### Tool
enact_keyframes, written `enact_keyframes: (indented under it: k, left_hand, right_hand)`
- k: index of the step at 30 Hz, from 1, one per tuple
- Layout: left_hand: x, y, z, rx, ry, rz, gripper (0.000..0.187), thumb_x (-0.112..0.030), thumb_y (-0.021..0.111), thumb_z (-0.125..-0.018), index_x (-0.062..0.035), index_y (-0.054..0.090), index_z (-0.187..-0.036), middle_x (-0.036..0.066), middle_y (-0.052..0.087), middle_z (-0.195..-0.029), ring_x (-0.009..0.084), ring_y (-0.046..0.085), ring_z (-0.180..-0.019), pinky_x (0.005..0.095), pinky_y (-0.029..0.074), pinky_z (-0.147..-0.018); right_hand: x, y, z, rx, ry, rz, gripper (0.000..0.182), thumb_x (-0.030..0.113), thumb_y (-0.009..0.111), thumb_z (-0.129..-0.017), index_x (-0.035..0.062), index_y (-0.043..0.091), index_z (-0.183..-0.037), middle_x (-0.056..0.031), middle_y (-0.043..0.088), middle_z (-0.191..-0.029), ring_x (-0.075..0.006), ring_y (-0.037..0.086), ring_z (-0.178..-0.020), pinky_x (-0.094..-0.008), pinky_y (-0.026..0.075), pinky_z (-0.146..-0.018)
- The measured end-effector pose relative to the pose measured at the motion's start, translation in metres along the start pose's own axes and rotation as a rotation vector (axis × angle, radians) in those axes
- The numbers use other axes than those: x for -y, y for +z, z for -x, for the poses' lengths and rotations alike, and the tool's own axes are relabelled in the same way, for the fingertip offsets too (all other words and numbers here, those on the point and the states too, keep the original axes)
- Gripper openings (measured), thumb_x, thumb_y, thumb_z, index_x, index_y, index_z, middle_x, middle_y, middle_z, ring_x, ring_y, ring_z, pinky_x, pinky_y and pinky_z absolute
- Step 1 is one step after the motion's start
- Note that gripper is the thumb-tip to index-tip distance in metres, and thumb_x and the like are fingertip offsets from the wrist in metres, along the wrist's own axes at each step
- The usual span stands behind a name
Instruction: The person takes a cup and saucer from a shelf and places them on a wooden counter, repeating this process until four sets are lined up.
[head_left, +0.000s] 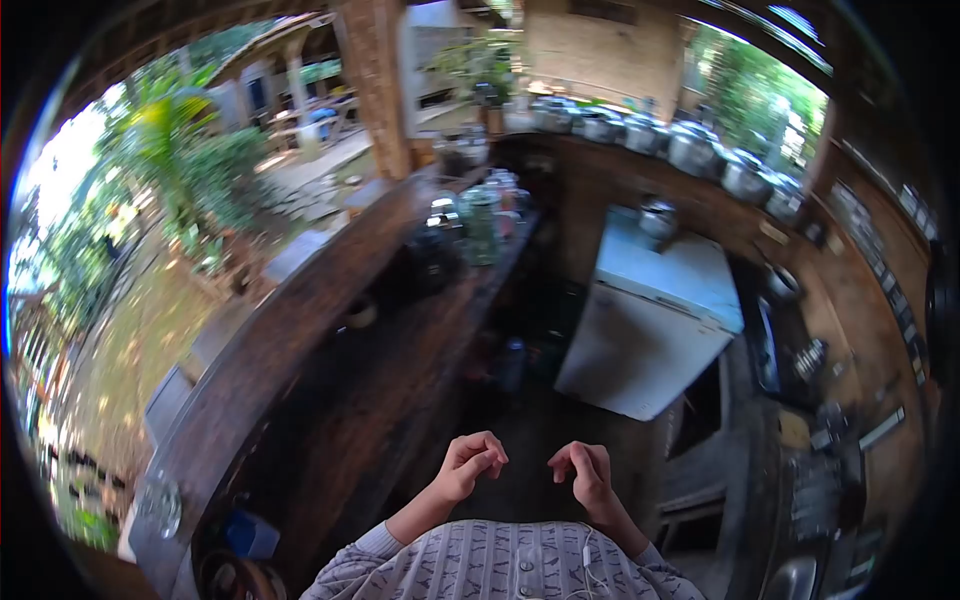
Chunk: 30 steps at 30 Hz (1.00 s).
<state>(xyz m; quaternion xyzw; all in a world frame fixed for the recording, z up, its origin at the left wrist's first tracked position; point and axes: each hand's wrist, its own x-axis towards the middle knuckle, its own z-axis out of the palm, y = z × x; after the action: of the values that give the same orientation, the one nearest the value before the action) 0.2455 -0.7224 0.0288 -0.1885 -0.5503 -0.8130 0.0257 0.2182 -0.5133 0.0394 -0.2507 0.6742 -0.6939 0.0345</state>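
Both hands are held up in front of my chest, a short gap between them. My left hand (pixel 472 466) has its fingers curled in with the thumb against them, and no object shows in it. Opposite it, my right hand (pixel 583 472) is bent at the wrist, fingers folded downward, also with nothing visible in the grip. Neither hand touches any surface. Beyond them stands a white chest freezer (pixel 640 345) with a metal pot (pixel 657 217) on its lid. Glass jars (pixel 480 225) stand on the dark wooden counter (pixel 400 360) to the left.
A row of metal pots (pixel 692 150) lines the back ledge. On the right, a stove (pixel 770 340) and drinking glasses (pixel 815 495) sit on a side counter. Near the left bar edge are a clear glass jar (pixel 160 505) and a blue container (pixel 250 535). Garden lies outside at left.
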Motion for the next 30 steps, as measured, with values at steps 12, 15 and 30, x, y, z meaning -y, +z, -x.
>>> enact_keyframes:
  k: [12,15,30]
  left_hand:
    - [0.089,0.150,-0.094,0.689,-0.305,0.209,0.023,-0.017,0.044,-0.088,-0.0012,0.055,-0.076,0.003,0.053,-0.063,0.0082,0.049,-0.055,0.0207,0.037,-0.053]
    - [0.100,0.183,-0.121,0.831,-0.392,0.215,0.023,-0.018,0.043,-0.090,-0.0016,0.055,-0.079,0.002,0.053,-0.063,0.0071,0.048,-0.055,0.0197,0.036,-0.052]
    - [0.162,0.306,-0.160,1.499,-0.649,0.201,0.023,-0.022,0.044,-0.090,-0.0024,0.056,-0.085,0.000,0.053,-0.063,0.0053,0.045,-0.056,0.0186,0.035,-0.052]
  right_hand:
    - [0.038,-0.094,0.128,-0.660,0.067,0.196,0.031,0.015,0.044,-0.089,-0.0028,0.060,-0.070,-0.0036,0.053,-0.052,-0.0071,0.048,-0.046,-0.0205,0.038,-0.044]
    - [0.043,-0.101,0.146,-0.836,0.124,0.322,0.023,0.011,0.051,-0.086,-0.0012,0.061,-0.069,-0.0028,0.054,-0.051,-0.0062,0.050,-0.046,-0.0198,0.037,-0.043]
    - [0.054,-0.086,0.179,-1.548,-0.002,0.360,0.012,0.007,0.057,-0.082,-0.0005,0.061,-0.074,-0.0045,0.058,-0.064,-0.0068,0.052,-0.051,-0.0197,0.039,-0.045]
